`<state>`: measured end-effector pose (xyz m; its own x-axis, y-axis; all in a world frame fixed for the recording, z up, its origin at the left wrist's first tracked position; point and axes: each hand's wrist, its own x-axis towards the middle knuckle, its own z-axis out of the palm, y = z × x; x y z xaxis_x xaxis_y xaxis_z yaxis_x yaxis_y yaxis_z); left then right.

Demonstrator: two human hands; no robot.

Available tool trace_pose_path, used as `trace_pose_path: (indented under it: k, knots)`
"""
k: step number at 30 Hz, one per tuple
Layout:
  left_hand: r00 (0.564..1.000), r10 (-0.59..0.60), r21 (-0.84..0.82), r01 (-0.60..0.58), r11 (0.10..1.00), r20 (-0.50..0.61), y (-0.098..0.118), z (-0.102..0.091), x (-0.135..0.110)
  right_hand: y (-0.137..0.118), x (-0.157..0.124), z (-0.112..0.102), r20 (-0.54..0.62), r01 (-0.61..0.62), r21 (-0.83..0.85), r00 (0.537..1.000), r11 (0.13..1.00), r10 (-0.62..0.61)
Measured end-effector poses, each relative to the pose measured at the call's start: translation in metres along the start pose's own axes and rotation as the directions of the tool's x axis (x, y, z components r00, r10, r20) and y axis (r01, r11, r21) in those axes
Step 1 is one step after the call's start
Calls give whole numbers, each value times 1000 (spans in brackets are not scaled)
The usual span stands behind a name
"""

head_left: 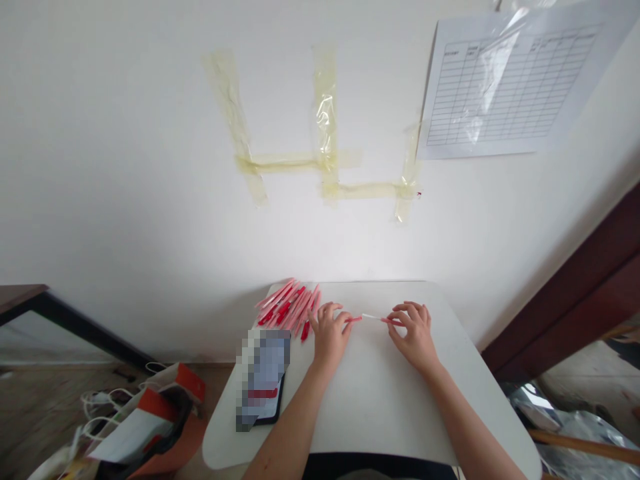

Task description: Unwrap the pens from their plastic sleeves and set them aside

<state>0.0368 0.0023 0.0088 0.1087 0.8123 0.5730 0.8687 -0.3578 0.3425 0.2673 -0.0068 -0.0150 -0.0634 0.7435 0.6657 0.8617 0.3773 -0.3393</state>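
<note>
Over the white table (380, 393), my left hand (330, 333) pinches a thin pink-red pen barrel (355, 319) between thumb and fingers. My right hand (415, 333) grips a pen piece (393, 322), also pink-red, from which a thin white refill (371, 317) sticks out to the left. The refill's tip points at the end of the barrel and lies very close to it; whether they touch I cannot tell. Left of my left hand lies a heap of pink pens with red caps (290, 307). The ends of both pieces are hidden by my fingers.
A dark phone (273, 407), partly blurred out, lies on the table's left side. Behind is a white wall with yellowish tape (325, 120) and a printed sheet (510, 93). Bags (165, 413) stand on the floor at left; a dark red wooden frame (565, 293) is at right.
</note>
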Motion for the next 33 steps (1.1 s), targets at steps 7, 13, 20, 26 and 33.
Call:
trace_pose_path:
  k: [7,13,20,26,33]
  knots:
    - [1000,-7,-9,8,1000,17,0,1,0,-1,0,0,-1,33,-28,999,999,-33]
    - [1000,29,-3,-29,1000,3,-2,5,-2,-4,1,1,-8,51,-45,999,998,-51]
    - [998,55,-2,-55,998,21,0,4,-3,-7,0,1,10,76,-27,997,997,-76]
    - [998,58,-11,-58,998,37,1,4,-3,-14,1,1,38,105,-13,994,994,-105]
    - [996,77,-29,-75,997,46,4,6,-4,-16,1,3,33,134,-11,990,991,-134]
